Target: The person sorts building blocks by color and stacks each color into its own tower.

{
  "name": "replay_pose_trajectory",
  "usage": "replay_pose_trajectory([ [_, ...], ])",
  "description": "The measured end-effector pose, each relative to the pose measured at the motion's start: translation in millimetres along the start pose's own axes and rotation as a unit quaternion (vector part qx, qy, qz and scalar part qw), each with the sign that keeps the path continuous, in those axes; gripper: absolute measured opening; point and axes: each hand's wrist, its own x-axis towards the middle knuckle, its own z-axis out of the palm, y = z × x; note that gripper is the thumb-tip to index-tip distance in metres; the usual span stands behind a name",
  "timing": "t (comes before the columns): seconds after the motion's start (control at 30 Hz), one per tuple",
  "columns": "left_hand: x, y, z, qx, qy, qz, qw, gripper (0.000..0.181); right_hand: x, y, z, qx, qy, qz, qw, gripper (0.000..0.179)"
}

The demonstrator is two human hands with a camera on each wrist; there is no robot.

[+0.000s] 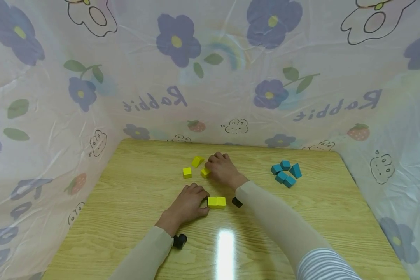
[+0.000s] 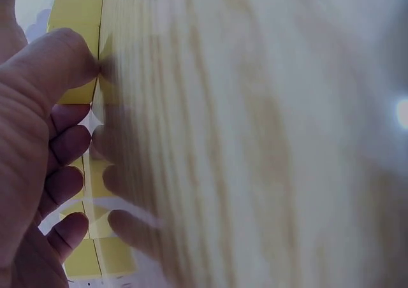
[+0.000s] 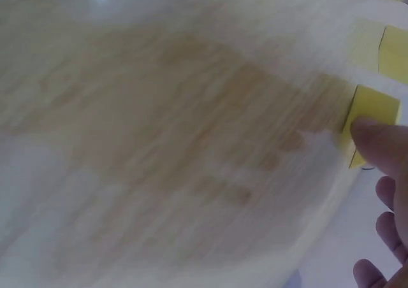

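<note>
Two yellow cube blocks (image 1: 216,202) stand side by side on the table in the head view. My left hand (image 1: 188,204) is at their left end, its thumb on the near side and fingers toward the far side. The left wrist view shows that thumb over a yellow face (image 2: 75,14), with the other fingers curled behind. Farther back, my right hand (image 1: 224,170) grips another yellow block (image 1: 205,172). In the right wrist view its thumb lies across this yellow block (image 3: 377,106); the fingertips on the far side are partly hidden.
Left of the right hand lie a loose yellow cube (image 1: 187,173) and a slanted yellow block (image 1: 197,161). Several blue blocks (image 1: 281,177), one wedge-shaped, form a cluster at the right. The wooden table (image 1: 133,186) meets a patterned cloth (image 1: 210,105) at its back and sides.
</note>
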Motion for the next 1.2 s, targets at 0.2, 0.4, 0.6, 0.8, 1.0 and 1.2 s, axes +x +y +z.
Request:
replay_pose_trajectory([
  [0.2, -0.2, -0.5, 1.4, 0.001, 0.006, 0.002, 1.0000, 0.036, -16.0, 8.0, 3.1, -0.001, 0.011, 0.022, 0.9997, 0.027],
  [0.4, 0.2, -1.4, 1.3, 0.000, 0.004, 0.002, 1.0000, 0.038, -34.1, 18.0, 7.0, 0.014, 0.010, 0.034, 0.9993, 0.024],
  [0.6, 0.3, 0.0, 0.0, 0.000, 0.005, 0.003, 1.0000, 0.039, -44.3, 24.3, 4.4, 0.006, 0.016, 0.031, 0.9994, 0.027],
  [0.8, 1.6, 1.0, -0.6, 0.003, 0.010, 0.003, 0.9999, 0.038, -51.3, 21.9, -6.0, 0.001, 0.028, 0.040, 0.9988, 0.031],
  [1.0, 1.9, 1.8, -0.1, -0.007, 0.005, -0.001, 1.0000, 0.038, -70.2, 7.0, -21.7, 0.046, 0.040, 0.043, 0.9972, 0.036],
  [1.2, 0.6, 3.6, -0.7, -0.013, 0.003, -0.006, 0.9999, 0.039, -89.6, -12.2, -27.5, 0.073, 0.042, 0.019, 0.9962, 0.034],
])
